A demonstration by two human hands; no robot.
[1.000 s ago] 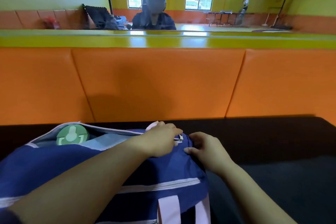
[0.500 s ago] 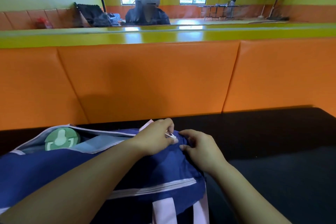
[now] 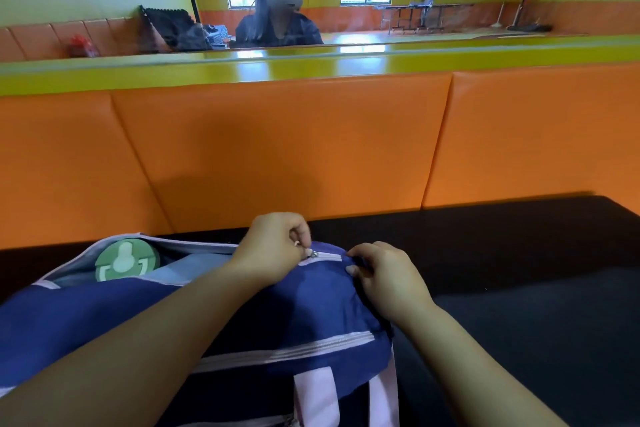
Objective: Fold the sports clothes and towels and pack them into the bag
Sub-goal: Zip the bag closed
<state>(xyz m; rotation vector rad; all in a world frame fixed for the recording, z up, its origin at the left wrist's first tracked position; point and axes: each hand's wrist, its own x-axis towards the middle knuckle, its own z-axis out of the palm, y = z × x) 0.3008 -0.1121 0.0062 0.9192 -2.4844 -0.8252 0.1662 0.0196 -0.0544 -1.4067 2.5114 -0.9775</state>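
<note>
The blue bag [image 3: 104, 315] is laid at the black mat's [image 3: 519, 253] near-left edge, long axis left to right, mouth upward. Its zipper pull [image 3: 314, 254] is pinched in the left hand's [image 3: 273, 250] grip; its right end is clamped by the right hand [image 3: 388, 279].

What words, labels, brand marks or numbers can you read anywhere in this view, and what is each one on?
No readable text anywhere in the view.
On the round green plastic lid inside the navy blue fabric bag: only a pale keyhole-shaped emblem, no letters.
On the bag itself: no print or logo showing.
On the red object at the far upper left: too blurred to read.
</note>
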